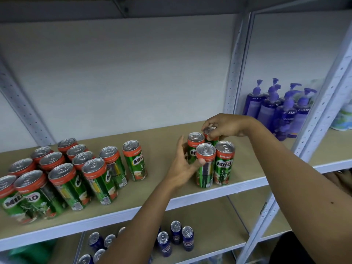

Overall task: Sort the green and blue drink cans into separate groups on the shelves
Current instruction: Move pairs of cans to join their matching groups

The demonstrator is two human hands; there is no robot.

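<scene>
Green cans: cluster of four on upper shelf, right part. Right hand pinches the rear can's top; left hand open, cupped against the cluster's side. Larger green group stands left, same shelf. Blue cans on lower shelf. Sorting appears nearly done; clusters unmerged.

The left forearm hides some blue cans below; the leftmost green can is edge-cropped.
</scene>
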